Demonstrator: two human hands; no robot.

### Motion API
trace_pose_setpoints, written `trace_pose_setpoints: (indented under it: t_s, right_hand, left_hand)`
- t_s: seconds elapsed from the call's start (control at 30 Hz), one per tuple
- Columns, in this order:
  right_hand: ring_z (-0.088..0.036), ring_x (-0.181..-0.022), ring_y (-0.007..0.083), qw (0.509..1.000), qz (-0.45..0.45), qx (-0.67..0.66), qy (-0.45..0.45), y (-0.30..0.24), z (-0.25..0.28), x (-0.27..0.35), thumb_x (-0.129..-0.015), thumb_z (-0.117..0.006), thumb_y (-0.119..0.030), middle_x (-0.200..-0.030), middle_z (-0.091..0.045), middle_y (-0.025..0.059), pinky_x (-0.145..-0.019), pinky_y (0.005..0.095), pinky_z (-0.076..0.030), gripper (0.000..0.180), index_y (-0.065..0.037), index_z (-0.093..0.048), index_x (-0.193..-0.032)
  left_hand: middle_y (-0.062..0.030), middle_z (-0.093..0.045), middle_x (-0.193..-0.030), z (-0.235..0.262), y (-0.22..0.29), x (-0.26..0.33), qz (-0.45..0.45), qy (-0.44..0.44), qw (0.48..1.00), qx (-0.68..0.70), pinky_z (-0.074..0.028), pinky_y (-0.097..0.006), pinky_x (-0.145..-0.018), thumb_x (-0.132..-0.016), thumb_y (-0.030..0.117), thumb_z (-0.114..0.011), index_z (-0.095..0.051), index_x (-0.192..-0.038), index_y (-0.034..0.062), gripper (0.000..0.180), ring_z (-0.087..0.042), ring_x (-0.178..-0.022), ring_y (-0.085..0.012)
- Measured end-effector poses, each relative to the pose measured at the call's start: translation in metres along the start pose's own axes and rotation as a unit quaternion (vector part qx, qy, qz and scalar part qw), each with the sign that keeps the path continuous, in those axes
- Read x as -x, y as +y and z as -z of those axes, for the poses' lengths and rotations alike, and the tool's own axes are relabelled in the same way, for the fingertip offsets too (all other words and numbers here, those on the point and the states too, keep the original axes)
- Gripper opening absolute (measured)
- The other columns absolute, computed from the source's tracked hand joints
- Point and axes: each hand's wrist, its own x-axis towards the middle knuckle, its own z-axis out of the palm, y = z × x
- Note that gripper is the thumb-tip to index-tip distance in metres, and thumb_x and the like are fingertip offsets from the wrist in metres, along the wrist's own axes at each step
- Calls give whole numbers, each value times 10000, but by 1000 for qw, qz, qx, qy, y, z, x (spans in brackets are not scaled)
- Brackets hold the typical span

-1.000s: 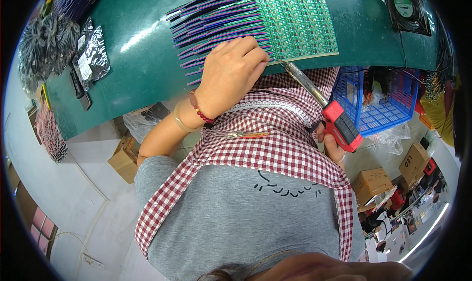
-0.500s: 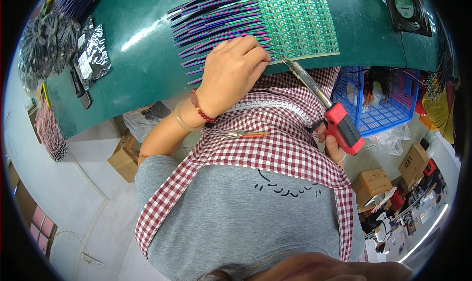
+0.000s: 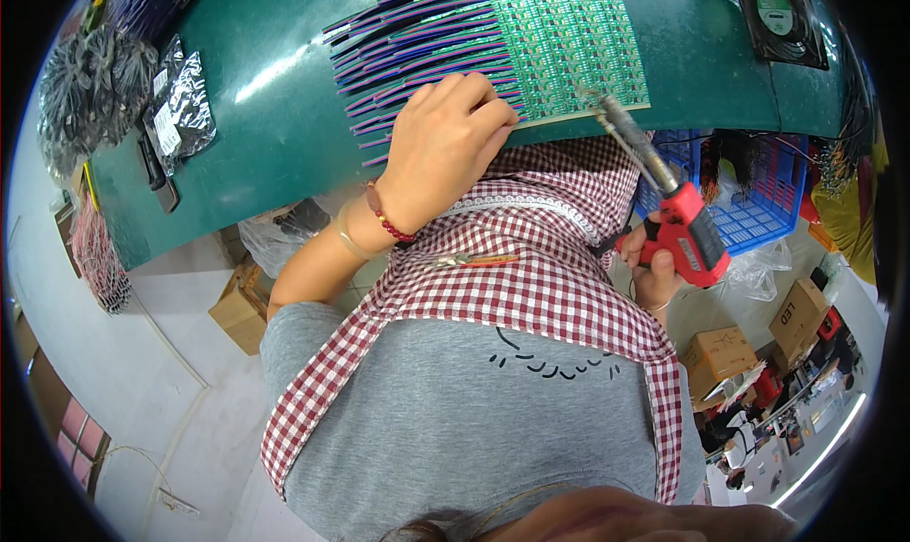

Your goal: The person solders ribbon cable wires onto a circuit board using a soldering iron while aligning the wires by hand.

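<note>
A green panel of small circuit boards (image 3: 573,45) lies at the table's near edge. Rows of thin flat wires (image 3: 417,32), dark with pink and blue edges, run leftward from it. My left hand (image 3: 450,130) is closed over the lowest wires at the panel's near left corner, its fingertips pinched on wires there; the palm hides part of them. In my right hand (image 3: 654,269) is a red and black soldering gun (image 3: 684,225), gripped by its handle. Its metal tip points up and left, over the panel's near right part; smoke or blur makes contact unclear.
A black fan (image 3: 779,16) stands at the table's far right. Plastic-wrapped bundles (image 3: 95,92), a silver bag (image 3: 185,106) and a black-handled knife (image 3: 156,171) lie at the left. A blue crate (image 3: 758,210) sits below the right edge. Cutters (image 3: 474,261) rest on my checked apron.
My right hand has drawn the soldering gun to the right and turned it slightly; its tip has left the spot beside my left fingertips. My left hand has barely moved.
</note>
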Motion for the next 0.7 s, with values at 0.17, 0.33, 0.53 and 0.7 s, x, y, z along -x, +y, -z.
trace_pose_setpoints:
  t_s: [0.17,0.33,0.53,0.7]
  right_hand:
    - [-452,-486,118,991,72,-58,93,-16,-13,-28,-953,-556,-487,-696,-532,93,-485,272,-459,607,43,-440,-1224]
    - [-466,-479,111,983,89,-109,118,-32,-24,-62,-1007,-479,-430,-696,-532,102,-487,270,-491,527,44,-430,-1233]
    - [-478,-466,115,975,142,-145,94,-43,-28,-76,-1010,-473,-424,-695,-543,109,-481,276,-497,524,48,-433,-1235]
    - [-441,-498,73,974,130,-154,108,-45,-17,-86,-1032,-432,-416,-759,-552,72,-518,236,-441,497,17,-448,-1276]
  left_hand:
    - [-31,-592,-836,20,-2,-17,-1,-5,999,-43,-452,-347,-695,-760,107,-732,-680,-828,100,86,-593,-820,-228]
    - [-93,-612,-900,16,-48,-90,-59,98,990,-84,-491,-414,-776,-800,124,-708,-656,-903,59,133,-593,-882,-307]
    - [-110,-621,-932,-13,-88,-137,-62,61,989,-118,-493,-421,-783,-815,137,-698,-640,-909,41,147,-593,-892,-321]
    - [-92,-606,-894,-16,-93,-131,-26,7,995,-98,-474,-414,-826,-809,153,-700,-619,-914,53,166,-584,-909,-299]
